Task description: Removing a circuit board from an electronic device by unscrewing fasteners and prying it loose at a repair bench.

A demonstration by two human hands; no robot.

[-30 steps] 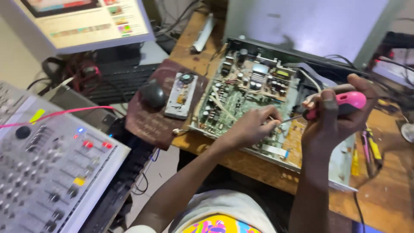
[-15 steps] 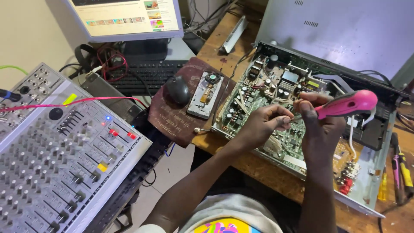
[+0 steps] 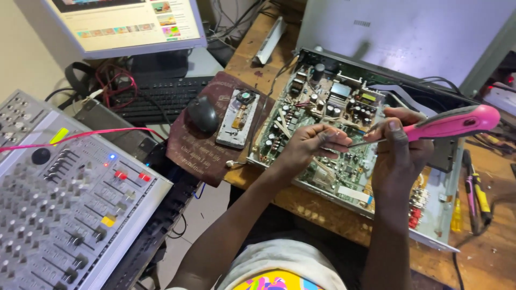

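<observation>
In the head view, right of centre, we grip a pink-handled screwdriver (image 3: 449, 122) in our right hand (image 3: 400, 147), fingers wrapped tight around it, its shaft pointing left. Our left hand (image 3: 309, 147) pinches the shaft's tip over the green circuit board (image 3: 322, 115) of an opened metal chassis (image 3: 446, 215) on the wooden surface (image 3: 322, 212). A black mouse (image 3: 202, 114) lies left of it, a grey mixing console (image 3: 59, 215) at lower left.

Far left, a lit monitor (image 3: 126, 24) in a pale frame showing a white page with small coloured thumbnails; near left, a yellow-green label (image 3: 58, 135) and a yellow tag (image 3: 108, 220) on the grey mixer (image 3: 64, 215).
</observation>
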